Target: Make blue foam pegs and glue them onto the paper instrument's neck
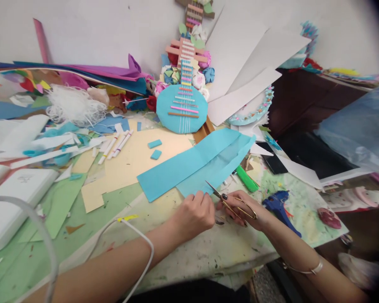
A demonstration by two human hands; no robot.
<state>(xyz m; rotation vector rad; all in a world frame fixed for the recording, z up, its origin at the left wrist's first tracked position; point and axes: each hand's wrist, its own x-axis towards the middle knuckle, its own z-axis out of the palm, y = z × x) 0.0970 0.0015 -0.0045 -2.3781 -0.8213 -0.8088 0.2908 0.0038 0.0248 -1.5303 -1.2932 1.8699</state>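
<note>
My right hand point(244, 208) is closed around a small pair of gold-handled scissors point(213, 189), their tips pointing up and left over blue paper. Close beside it is my left hand point(196, 212), its fingers curled and pressed together at the paper's lower edge. What those fingers pinch, if anything, is hidden. The blue paper point(205, 174) lies partly under a more opaque blue strip point(173, 168). Two small blue pieces point(156, 155) rest on tan card farther left. Behind them leans a blue paper lute-like instrument point(181, 105) with white strings and coloured bars.
A blue glue gun point(281, 210) and a green-handled tool point(247, 179) lie to the right, near a dark phone point(275, 162). Paper scraps, white-string tangle point(74, 103) and marker-like sticks point(116, 145) crowd the left. A white cable point(145, 237) crosses my left forearm.
</note>
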